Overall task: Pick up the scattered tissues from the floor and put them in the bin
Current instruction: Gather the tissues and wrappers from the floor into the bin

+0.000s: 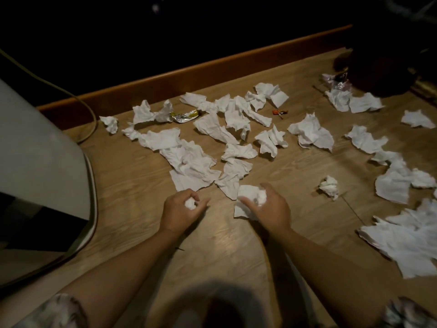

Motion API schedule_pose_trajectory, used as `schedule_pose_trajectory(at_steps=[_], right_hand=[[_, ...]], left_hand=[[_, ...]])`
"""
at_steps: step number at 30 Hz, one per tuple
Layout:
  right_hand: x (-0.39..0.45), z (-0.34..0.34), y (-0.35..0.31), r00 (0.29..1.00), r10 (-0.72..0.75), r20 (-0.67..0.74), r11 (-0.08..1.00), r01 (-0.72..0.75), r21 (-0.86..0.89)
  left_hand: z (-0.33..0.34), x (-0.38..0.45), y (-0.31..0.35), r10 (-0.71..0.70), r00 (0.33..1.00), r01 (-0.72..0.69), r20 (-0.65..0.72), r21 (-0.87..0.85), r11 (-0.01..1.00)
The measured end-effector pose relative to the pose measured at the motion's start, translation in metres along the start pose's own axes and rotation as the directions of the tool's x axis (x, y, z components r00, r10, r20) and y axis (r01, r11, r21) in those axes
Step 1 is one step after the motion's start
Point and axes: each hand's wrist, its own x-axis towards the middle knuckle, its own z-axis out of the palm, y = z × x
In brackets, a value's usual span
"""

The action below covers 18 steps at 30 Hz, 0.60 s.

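Wood-grain floor (272, 245) carries white crumpled tissues (189, 159) scattered across most of it, with the thickest patch just beyond the hands. Left hand (182, 209) is curled round a small wadded tissue ball (190, 204); only a bit of the wad shows between the fingers. Right hand (269, 207) grips another crumpled tissue (248, 200), whose lower edge trails under the palm and out of sight.

A tight tissue wad (329, 186) lies alone to the right of the right hand, well apart from it. Beyond the thick patch of tissues, a silver and yellow wrapper (185, 116) lies partly tucked under one tissue, and a small orange wrapper (279, 112) sits further right.

Left of the left hand stands a pale curved object (35, 143), cut off by the frame edge; I cannot tell whether it is the bin. Everything past the wooden skirting (189, 69) is too dark to make out, as is the dark shape (378, 74) at far right.
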Motion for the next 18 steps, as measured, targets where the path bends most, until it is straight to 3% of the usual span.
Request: schedule_pose_trajectory(at_steps=[2, 7, 12, 15, 18], right_hand=[[-0.009, 0.009, 0.003, 0.997, -0.042, 0.065, 0.992, 0.049, -0.118], [-0.025, 0.019, 0.008, 0.993, -0.111, 0.049, 0.982, 0.117, -0.146], [-0.028, 0.015, -0.011, 0.990, -0.126, -0.068, 0.990, 0.131, 0.060], [-0.023, 0.008, -0.044, 0.992, -0.086, -0.091, 0.979, 0.101, 0.178], [-0.011, 0.001, -0.087, 0.983, -0.145, -0.114, 0.951, 0.170, 0.257]], left_hand=[[-0.002, -0.001, -0.003, -0.007, 0.999, 0.008, -0.038, 0.032, 0.999], [-0.007, -0.006, -0.009, -0.078, 0.996, 0.077, -0.047, -0.013, 0.997], [-0.011, -0.002, 0.000, -0.156, 0.987, 0.150, -0.032, -0.141, 0.979], [-0.015, 0.012, 0.016, -0.201, 0.978, 0.185, -0.048, -0.228, 0.956], [-0.024, 0.032, 0.039, -0.299, 0.949, 0.244, -0.102, -0.361, 0.900]])
